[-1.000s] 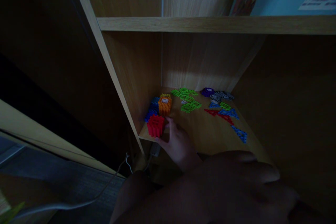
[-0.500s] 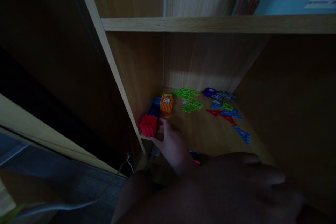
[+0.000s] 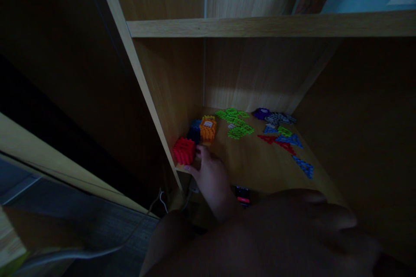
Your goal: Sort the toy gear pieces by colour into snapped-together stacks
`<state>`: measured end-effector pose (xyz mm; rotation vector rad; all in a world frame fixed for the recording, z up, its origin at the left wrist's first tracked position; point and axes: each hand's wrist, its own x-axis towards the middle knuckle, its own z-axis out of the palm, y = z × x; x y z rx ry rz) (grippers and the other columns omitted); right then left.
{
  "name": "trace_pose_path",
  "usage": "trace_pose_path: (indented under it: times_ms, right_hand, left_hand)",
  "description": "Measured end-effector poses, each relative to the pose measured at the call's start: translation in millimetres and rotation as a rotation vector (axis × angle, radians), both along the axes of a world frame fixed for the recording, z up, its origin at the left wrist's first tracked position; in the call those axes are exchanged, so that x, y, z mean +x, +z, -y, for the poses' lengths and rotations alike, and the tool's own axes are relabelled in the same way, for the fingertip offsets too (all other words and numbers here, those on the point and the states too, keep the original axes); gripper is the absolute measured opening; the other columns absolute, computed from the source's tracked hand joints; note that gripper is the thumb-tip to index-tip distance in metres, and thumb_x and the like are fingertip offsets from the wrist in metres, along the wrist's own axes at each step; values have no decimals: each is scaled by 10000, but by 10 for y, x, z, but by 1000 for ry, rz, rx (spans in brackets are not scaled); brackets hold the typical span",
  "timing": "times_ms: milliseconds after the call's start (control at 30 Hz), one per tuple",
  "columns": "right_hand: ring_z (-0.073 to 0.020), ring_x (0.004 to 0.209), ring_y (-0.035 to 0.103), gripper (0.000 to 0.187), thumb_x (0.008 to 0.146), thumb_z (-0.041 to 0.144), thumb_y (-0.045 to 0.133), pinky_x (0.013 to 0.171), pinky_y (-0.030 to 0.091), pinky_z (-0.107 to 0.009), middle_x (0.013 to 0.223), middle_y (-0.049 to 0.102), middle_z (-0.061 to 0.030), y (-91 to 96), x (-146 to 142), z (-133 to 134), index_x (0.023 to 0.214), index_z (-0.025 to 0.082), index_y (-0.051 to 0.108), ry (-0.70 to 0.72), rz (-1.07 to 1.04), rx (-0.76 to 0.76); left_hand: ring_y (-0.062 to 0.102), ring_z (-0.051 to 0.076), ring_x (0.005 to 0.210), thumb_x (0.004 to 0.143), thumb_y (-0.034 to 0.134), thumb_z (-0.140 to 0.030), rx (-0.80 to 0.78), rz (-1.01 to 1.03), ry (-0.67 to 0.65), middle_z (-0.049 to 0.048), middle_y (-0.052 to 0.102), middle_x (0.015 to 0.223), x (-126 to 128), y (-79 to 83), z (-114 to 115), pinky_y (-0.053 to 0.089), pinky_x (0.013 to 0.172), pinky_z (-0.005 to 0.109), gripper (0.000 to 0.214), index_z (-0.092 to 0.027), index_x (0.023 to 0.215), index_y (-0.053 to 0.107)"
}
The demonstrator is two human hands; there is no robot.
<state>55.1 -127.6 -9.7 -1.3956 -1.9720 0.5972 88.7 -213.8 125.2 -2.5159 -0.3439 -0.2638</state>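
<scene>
My right hand [image 3: 212, 177] reaches to the left front corner of the lower shelf. Thumb and fingers are closed on the right side of a stack of red toothed-edge plastic squares [image 3: 184, 151]. Behind it stand a dark blue stack [image 3: 194, 132] and an orange stack [image 3: 208, 129] of similar pieces, near the left wall. Large and dark in the foreground, my left hand [image 3: 312, 220] lies across the lower right. Its visible fingers are stretched out and slightly apart, with nothing seen in them.
On the shelf board [image 3: 240, 160] lie green pieces [image 3: 238, 125], a purple stack [image 3: 261, 114], grey pieces [image 3: 279, 119], and red [image 3: 282, 145] and blue triangles [image 3: 303, 167]. An upper shelf edge [image 3: 227, 27] runs overhead. Below are a black-and-red object [image 3: 242, 196] and a cable [image 3: 136, 227].
The red stack's near edge has tilted up slightly in my right hand, close to the same corner. The view has shifted a little. My left hand stays nearly in place.
</scene>
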Motion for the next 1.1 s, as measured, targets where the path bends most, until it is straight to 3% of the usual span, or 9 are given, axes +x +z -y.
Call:
trace_pose_path:
  times_ms: [100,233,367,533,733,900,1000,1100]
  right_hand:
    - [-316,1133,789,654,952,455,829,937,631,-425,1229,804,-157,15,18,17,1500,230,552,2,-5,23]
    - [-313,1182,765,640,959,490,811,998,611,-448,1301,775,-175,44,67,16,1477,201,568,25,-47,48]
    - [-277,1149,765,549,935,388,848,997,603,-423,1260,784,-122,63,93,-18,1399,212,614,36,-121,23]
    - [-241,1058,774,410,939,334,842,934,605,-380,1185,797,-79,34,57,-48,1290,228,658,56,-154,14]
    - [-243,1045,773,435,910,310,870,942,597,-384,1156,801,-76,29,46,-50,1280,216,663,47,-172,5]
    - [-253,1075,767,474,929,410,852,967,591,-392,1187,795,-92,69,93,-31,1314,215,655,46,-182,19]
    - [-256,1090,761,462,948,435,830,976,588,-396,1195,789,-98,76,99,-38,1318,214,665,48,-177,33]
    - [-244,1061,764,400,961,396,820,946,593,-382,1171,793,-90,68,83,-61,1287,207,685,64,-181,25]
  left_hand:
    - [757,197,861,1027,540,-733,-78,93,-33,3,783,913,-33,-49,-38,657,720,396,442,-422,918,834]
    - [741,188,851,1015,629,-670,-131,94,-148,-15,776,936,14,-144,-138,639,713,399,300,-448,977,828]
    - [730,190,838,1019,634,-649,-168,77,-195,-19,778,949,49,-206,-207,633,716,410,268,-459,1020,823]
    - [731,181,844,1042,584,-666,-197,208,-160,-10,762,901,30,-215,-160,637,776,395,343,-426,1005,826]
    - [728,189,876,1030,631,-637,-238,278,-8,-11,783,920,-85,-70,54,640,839,411,291,-440,948,829]
    - [729,165,894,1066,582,-608,-290,305,19,-26,801,969,-157,45,106,633,879,394,306,-450,980,829]
    - [715,150,837,1081,561,-591,-310,328,-2,-25,799,962,-108,-13,81,637,850,387,342,-420,959,832]
    - [724,164,849,1054,571,-649,-370,330,-45,-11,791,938,19,-197,34,636,769,381,381,-403,914,826]
